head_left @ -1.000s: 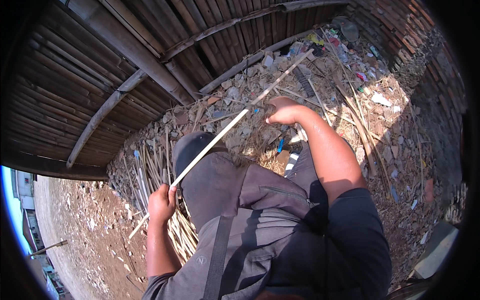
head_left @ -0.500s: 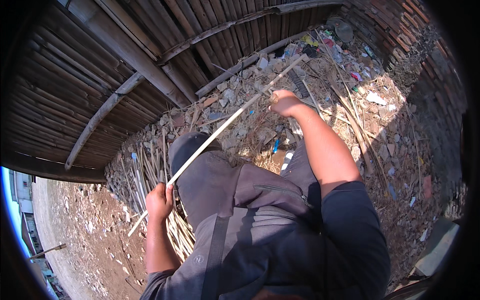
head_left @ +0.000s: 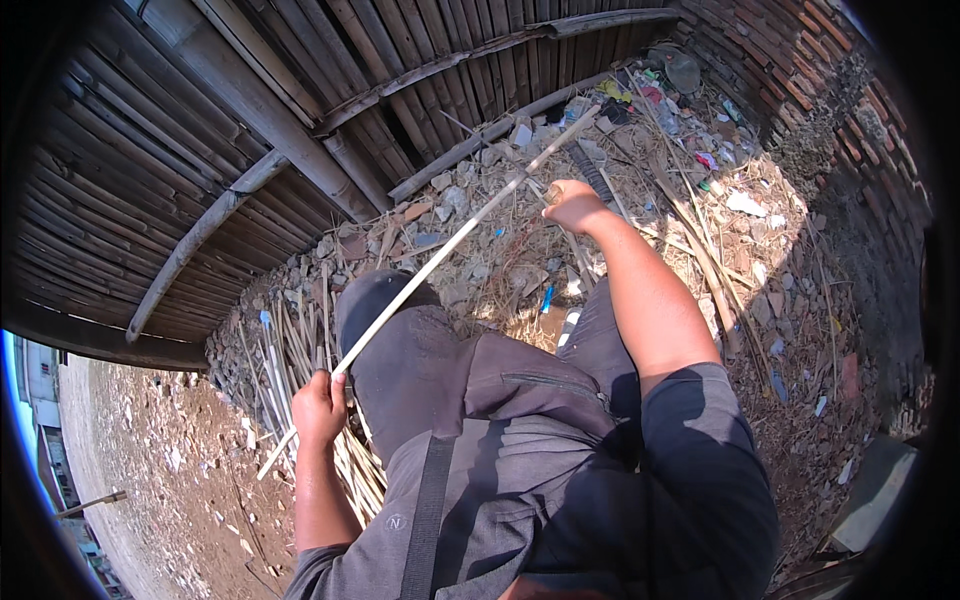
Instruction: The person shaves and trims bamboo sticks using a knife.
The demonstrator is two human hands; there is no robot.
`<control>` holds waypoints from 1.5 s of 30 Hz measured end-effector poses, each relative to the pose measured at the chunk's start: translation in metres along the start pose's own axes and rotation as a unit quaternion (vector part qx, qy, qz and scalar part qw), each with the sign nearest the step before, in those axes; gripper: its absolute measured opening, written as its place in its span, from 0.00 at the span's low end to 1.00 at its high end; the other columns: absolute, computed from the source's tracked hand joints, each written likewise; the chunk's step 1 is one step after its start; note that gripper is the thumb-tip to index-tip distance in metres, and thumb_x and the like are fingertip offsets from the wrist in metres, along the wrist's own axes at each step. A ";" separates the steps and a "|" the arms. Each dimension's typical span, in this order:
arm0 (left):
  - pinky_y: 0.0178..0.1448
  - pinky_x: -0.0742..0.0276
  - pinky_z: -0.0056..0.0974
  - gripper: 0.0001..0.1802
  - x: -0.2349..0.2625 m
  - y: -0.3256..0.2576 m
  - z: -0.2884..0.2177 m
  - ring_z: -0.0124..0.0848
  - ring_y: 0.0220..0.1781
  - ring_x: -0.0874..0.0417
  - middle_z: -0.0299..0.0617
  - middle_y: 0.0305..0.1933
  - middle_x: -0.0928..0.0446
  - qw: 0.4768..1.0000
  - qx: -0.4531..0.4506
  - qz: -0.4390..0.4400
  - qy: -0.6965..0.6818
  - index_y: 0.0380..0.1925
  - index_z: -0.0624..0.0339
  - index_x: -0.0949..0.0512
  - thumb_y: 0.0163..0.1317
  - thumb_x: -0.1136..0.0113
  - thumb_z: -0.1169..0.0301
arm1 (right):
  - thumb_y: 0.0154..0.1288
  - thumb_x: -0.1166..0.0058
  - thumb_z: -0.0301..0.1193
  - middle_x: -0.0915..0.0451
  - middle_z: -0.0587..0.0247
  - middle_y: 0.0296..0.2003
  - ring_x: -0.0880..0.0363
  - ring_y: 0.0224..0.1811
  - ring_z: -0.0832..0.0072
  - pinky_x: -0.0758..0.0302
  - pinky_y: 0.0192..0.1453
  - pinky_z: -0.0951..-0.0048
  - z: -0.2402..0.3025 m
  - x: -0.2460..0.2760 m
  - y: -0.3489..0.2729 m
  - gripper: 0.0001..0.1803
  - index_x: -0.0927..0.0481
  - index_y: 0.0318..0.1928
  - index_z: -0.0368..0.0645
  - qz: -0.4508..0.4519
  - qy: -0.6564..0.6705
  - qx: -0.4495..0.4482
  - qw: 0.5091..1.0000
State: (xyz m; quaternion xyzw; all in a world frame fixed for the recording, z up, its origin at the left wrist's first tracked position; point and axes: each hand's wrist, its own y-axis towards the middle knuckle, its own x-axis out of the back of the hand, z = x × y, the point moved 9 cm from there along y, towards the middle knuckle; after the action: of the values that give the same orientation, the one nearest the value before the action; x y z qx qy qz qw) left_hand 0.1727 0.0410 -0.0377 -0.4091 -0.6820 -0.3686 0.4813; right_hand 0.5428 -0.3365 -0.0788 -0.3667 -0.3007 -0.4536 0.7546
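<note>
Stick (head_left: 435,270): long, slim, straight, pale yellow, browner near its far end; slants above a dark-clothed leg (head_left: 405,345).
Left hand (head_left: 319,408): fingers curled around the stick's lower part.
Right hand (head_left: 575,207): clenched on a narrow tool (head_left: 537,186) crossing the stick.

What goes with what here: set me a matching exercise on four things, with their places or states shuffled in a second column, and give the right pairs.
Things
1. left hand
2. right hand
3. brick wall
4. pile of sticks

Places and states
A. at the upper right of the picture
B. holding a tool by the upper part of the pale stick
C. lying beside the left forearm
D. fingers closed around the pale stick, towards its lower left end

Right pairs: 1-D, 2-B, 3-A, 4-C
</note>
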 end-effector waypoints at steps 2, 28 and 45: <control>0.30 0.30 0.55 0.22 0.006 0.004 -0.006 0.57 0.25 0.23 0.54 0.20 0.26 1.000 -0.010 -0.010 0.001 0.23 0.62 0.31 0.69 0.41 0.57 | 0.56 0.41 0.33 0.18 0.48 0.53 0.18 0.56 0.58 0.23 0.60 0.62 0.003 0.000 -0.004 0.26 0.20 0.58 0.45 0.040 -0.012 -0.020 0.999; 0.28 0.30 0.53 0.22 0.007 0.002 -0.001 0.57 0.22 0.23 0.52 0.18 0.27 0.999 -0.006 -0.040 0.001 0.21 0.61 0.31 0.68 0.39 0.59 | 0.54 0.33 0.40 0.16 0.48 0.41 0.17 0.45 0.54 0.23 0.52 0.58 0.007 0.004 -0.004 0.21 0.19 0.44 0.42 -0.010 0.000 0.039 0.999; 0.31 0.32 0.50 0.19 0.026 -0.011 -0.040 0.55 0.25 0.24 0.54 0.21 0.27 0.997 0.030 0.064 -0.043 0.26 0.64 0.29 0.71 0.41 0.62 | 0.57 0.36 0.43 0.15 0.53 0.44 0.18 0.50 0.51 0.22 0.54 0.52 0.083 -0.034 -0.048 0.17 0.16 0.44 0.50 0.055 -0.147 0.213 0.964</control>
State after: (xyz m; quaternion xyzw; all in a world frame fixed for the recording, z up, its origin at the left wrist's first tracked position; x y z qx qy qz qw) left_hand 0.1717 0.0064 -0.0037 -0.4527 -0.6852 -0.2986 0.4863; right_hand 0.4756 -0.2672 -0.0464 -0.2761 -0.4777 -0.2775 0.7865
